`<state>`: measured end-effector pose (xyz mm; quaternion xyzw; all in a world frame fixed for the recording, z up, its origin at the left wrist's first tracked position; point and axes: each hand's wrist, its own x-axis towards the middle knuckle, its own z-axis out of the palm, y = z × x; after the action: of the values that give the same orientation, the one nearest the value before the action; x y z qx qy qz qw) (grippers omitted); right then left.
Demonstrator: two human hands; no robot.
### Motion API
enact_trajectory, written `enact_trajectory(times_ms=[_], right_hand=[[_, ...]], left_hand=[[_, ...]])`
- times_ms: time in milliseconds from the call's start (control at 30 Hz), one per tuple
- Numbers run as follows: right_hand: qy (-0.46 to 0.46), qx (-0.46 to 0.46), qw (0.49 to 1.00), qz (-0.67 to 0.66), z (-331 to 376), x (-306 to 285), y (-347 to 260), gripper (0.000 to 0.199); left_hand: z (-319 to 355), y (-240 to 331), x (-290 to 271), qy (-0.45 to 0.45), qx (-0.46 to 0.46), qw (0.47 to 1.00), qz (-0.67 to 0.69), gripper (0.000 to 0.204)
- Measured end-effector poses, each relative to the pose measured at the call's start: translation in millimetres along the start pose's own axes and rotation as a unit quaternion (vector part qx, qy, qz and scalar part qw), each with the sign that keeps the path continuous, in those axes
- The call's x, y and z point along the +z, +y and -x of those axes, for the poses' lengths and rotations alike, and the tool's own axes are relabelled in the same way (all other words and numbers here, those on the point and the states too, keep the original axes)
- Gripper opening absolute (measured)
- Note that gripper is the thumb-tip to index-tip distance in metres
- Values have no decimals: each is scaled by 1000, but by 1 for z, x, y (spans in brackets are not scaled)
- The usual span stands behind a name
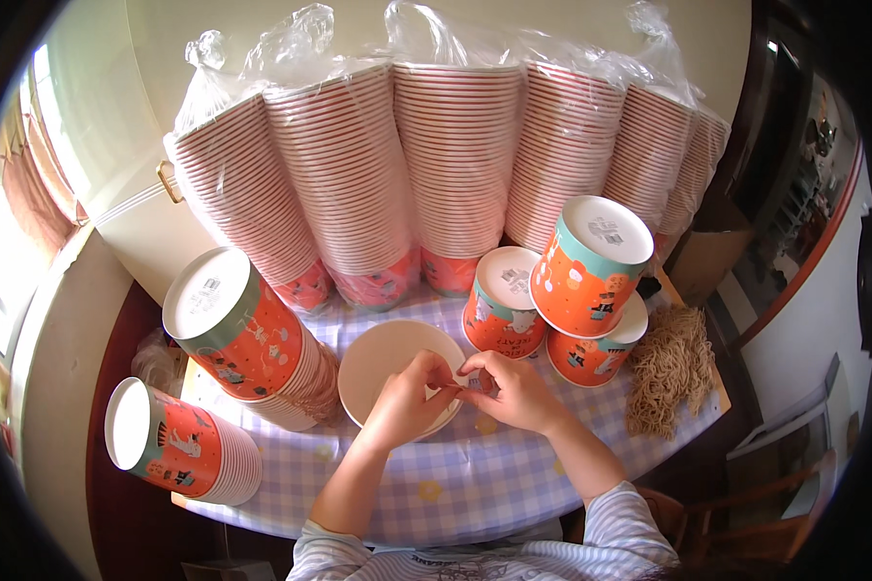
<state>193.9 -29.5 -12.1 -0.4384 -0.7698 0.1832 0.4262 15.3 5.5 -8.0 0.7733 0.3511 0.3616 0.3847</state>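
A white paper bucket [383, 347] stands with its opening up in the middle of the table. Over its right rim my left hand [412, 399] and my right hand [515, 391] meet, fingertips pinched together. Whatever is between the fingers is thin and too small to make out. Right beside my right hand stand orange and teal printed paper buckets turned bottom up: one alone [504, 315], and one [591, 266] set on top of another [601, 349]. A heap of beige cords [670, 373] lies at the table's right end.
Tall stacks of nested buckets in clear plastic bags [455, 155] line the back. At the left lie a tilted large stack [252, 334], with thin cords against its side, and a smaller stack [189, 441]. Checked cloth [397, 499] covers the table. A wooden chair [746, 513] is at right.
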Motion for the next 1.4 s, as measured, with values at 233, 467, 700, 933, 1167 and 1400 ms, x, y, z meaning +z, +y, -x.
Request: enact_trajectory(times_ms=[233,467,700,933,1167,1400], right_hand=[[52,9,998,-40,1,10,3,30],[29,26,999,-27,1,9,7,23],[24,172,924,-340,-1,12,31,24],[7,211,883,-420,-3,9,27,24],[9,211,880,-426,-3,9,29,24],[-2,217,873,-437,-2,9,29,23]], left_hand=[[-1,-11,1,-35,-8,996,77,24],[-1,-1,-1,3,-42,998,57,24],[1,6,1,16,45,993,-108,9],[0,1,11,50,55,976,-204,11],[0,0,12,74,82,962,-250,11],[0,-3,14,91,49,986,-133,9]])
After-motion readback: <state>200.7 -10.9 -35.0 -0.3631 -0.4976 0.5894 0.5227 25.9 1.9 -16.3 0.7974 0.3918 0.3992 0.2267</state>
